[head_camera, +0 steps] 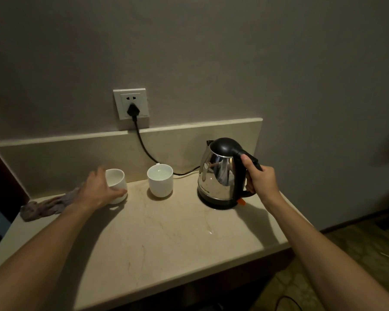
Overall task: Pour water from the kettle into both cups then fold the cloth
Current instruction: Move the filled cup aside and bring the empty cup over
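A steel kettle [216, 176] with a black lid and handle stands upright on its black base at the right of the counter. My right hand [259, 178] is closed around its handle. Two white cups stand by the back wall. My left hand [99, 189] wraps around the left cup [116, 179]. The right cup [160, 182] stands free between the left cup and the kettle, with liquid visible inside. A crumpled greyish cloth [45, 206] lies at the counter's left end, partly behind my left wrist.
The beige stone counter [157, 239] has its front edge near me and drops off at the right. A black power cord [144, 147] runs from a wall socket [131, 107] down behind the cups to the kettle base. A small wet spot [210, 232] lies in front of the kettle.
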Tool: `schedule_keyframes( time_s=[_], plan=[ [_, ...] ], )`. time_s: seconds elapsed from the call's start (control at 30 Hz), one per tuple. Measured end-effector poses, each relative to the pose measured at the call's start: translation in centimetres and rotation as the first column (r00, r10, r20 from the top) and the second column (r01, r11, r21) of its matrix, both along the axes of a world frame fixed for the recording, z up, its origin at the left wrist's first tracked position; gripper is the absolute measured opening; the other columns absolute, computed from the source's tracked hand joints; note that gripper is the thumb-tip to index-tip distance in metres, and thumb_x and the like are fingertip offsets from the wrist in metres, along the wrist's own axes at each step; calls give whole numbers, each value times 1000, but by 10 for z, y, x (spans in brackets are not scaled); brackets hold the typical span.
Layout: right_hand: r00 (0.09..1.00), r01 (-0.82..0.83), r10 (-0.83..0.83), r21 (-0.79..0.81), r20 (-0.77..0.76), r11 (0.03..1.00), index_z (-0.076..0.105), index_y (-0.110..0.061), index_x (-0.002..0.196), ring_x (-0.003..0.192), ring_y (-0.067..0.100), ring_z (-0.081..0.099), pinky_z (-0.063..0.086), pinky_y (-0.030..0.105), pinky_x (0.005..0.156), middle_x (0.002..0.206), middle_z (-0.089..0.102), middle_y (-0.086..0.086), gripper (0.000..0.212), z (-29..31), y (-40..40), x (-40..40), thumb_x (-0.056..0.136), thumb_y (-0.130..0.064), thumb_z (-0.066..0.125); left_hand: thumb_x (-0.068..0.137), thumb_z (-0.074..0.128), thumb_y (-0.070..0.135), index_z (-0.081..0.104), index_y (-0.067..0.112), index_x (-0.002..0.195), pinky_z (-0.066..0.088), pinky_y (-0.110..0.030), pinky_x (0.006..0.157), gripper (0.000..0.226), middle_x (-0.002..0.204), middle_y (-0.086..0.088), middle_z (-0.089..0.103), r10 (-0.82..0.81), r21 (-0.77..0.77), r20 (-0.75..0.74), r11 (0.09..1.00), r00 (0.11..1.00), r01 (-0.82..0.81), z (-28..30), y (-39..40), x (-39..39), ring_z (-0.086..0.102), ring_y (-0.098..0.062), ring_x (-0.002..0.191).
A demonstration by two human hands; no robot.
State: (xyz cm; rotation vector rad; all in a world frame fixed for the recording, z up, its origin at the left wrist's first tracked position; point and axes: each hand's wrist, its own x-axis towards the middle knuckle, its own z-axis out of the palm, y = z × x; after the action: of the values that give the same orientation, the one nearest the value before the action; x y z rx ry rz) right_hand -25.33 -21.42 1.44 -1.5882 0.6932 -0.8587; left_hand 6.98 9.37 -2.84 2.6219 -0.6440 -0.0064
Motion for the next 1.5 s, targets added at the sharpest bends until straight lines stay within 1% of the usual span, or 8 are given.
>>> schedule_keyframes(
  time_s=[0.23, 0.43, 0.63, 0.73, 0.9, 1.03, 1.37, 1.5],
  plan=[
    [1000, 8, -8, -4, -1, 1000, 62, -11, 65, 46, 10, 51, 42, 29, 53, 48, 54, -6, 48, 1, 2, 0, 89, -53, 66, 67, 89, 50, 46, 14, 128, 51, -47, 84, 83, 124, -13, 54, -76, -20, 31, 997, 997, 76, 3, 11, -32, 54, -29, 104],
    [1000, 19, -18, 9, -15, 1000, 63, -8, 69, 52, 17, 50, 42, 31, 54, 52, 54, -2, 58, 3, 5, -1, 75, -66, 67, 61, 79, 65, 47, 26, 125, 53, -41, 84, 82, 118, -3, 55, -191, -67, -17, 980, 981, 190, 10, 23, -93, 58, -26, 100],
    [1000, 6, -5, 30, -6, 1000, 63, -6, 72, 50, 16, 45, 38, 29, 51, 54, 49, 1, 57, 7, 10, -5, 81, -62, 69, 66, 75, 62, 43, 29, 130, 51, -37, 83, 79, 114, 0, 51, -309, -77, 1, 948, 951, 308, 9, 10, -151, 61, -29, 100],
    [1000, 3, -3, 35, -7, 999, 62, -10, 68, 48, 13, 48, 39, 28, 52, 50, 53, -5, 49, 8, 13, -6, 88, -54, 67, 68, 74, 60, 42, 28, 132, 52, -37, 86, 79, 116, 0, 50, -367, -85, -3, 927, 930, 366, 7, -5, -166, 61, -28, 103],
    [1000, -6, 6, 46, -9, 999, 63, -12, 70, 45, -1, 56, 42, 21, 54, 47, 60, -9, 40, 11, 17, -7, 95, -43, 63, 68, 74, 58, 43, 25, 128, 53, -39, 87, 75, 124, -2, 51, -425, -99, 3, 901, 905, 423, 5, -33, -175, 59, -26, 103],
    [1000, 3, -3, 41, -10, 999, 64, -13, 67, 46, 4, 54, 42, 24, 54, 47, 58, -8, 43, 9, 15, -6, 93, -47, 65, 66, 75, 60, 42, 26, 127, 53, -40, 85, 77, 124, -1, 51, -462, -93, -7, 883, 887, 460, 3, -47, -167, 57, -25, 102],
    [998, 51, -54, 76, 38, 996, 61, -13, 64, 45, 6, 50, 40, 24, 52, 47, 54, -9, 43, 6, 15, 0, 90, -47, 69, 69, 74, 65, 32, 26, 147, 49, -43, 97, 97, 141, -2, 47, -509, -89, -14, 858, 861, 506, -4, -53, -151, 53, -28, 120],
    [988, 133, -140, 91, 70, 987, 67, -12, 65, 59, 15, 61, 50, 33, 63, 53, 64, -5, 41, 13, 16, 9, 85, -47, 75, 71, 77, 61, 29, 25, 151, 46, -42, 102, 100, 145, -2, 45, -536, -97, -35, 842, 844, 531, -1, -52, -150, 51, -27, 125]
  ],
)
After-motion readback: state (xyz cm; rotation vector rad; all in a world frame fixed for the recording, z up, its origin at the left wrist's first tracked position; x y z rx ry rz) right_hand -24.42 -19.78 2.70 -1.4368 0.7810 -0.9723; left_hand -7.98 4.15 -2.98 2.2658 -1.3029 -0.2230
